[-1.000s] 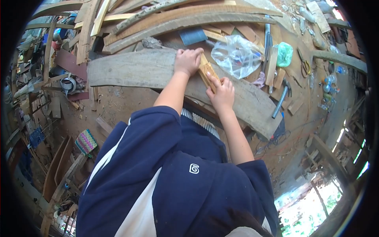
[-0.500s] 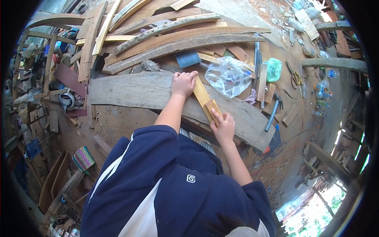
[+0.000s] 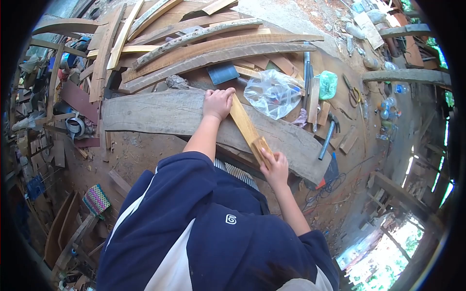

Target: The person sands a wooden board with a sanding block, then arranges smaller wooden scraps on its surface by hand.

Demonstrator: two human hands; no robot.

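Note:
A light yellow wooden slat [image 3: 243, 119] lies slantwise across a thick grey plank [image 3: 155, 112], its near end pointing at my body. My left hand [image 3: 218, 104] is closed around the slat's far end, with the knuckles upward. Toward the near end, my right hand [image 3: 275, 168] grips a small brown wooden block [image 3: 260, 143] resting against the slat's upper face. The palm and some fingers hide part of the block, so its underside cannot be made out.
A clear plastic bag [image 3: 274, 94], a green bag [image 3: 328, 84] and a blue-handled hammer [image 3: 327, 140] lie right of the slat. Pliers [image 3: 353, 91] sit farther right. Long curved boards [image 3: 218, 57] are stacked beyond the plank. Cables [image 3: 331, 180] lie on the ground.
My right hand and the block have slid along the slat toward my body. My left hand keeps its hold on the far end. The whole view has shifted slightly.

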